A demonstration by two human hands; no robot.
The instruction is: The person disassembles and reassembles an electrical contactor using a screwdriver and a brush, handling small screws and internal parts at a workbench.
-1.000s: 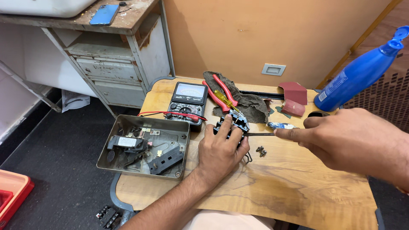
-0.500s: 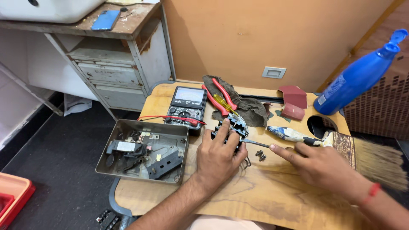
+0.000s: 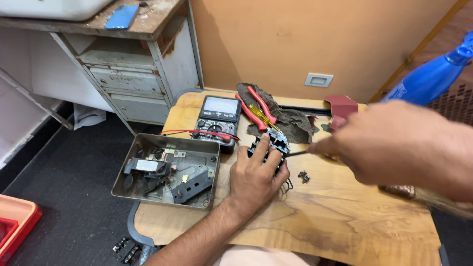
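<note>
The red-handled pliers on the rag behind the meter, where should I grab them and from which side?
Probably by the two red handles: they are the longest exposed part of the red-handled pliers, lying flat on the dark rag. Come from above at the end nearest the meter, away from the yellow screwdriver lying alongside. The jaw end is not clear.
</note>
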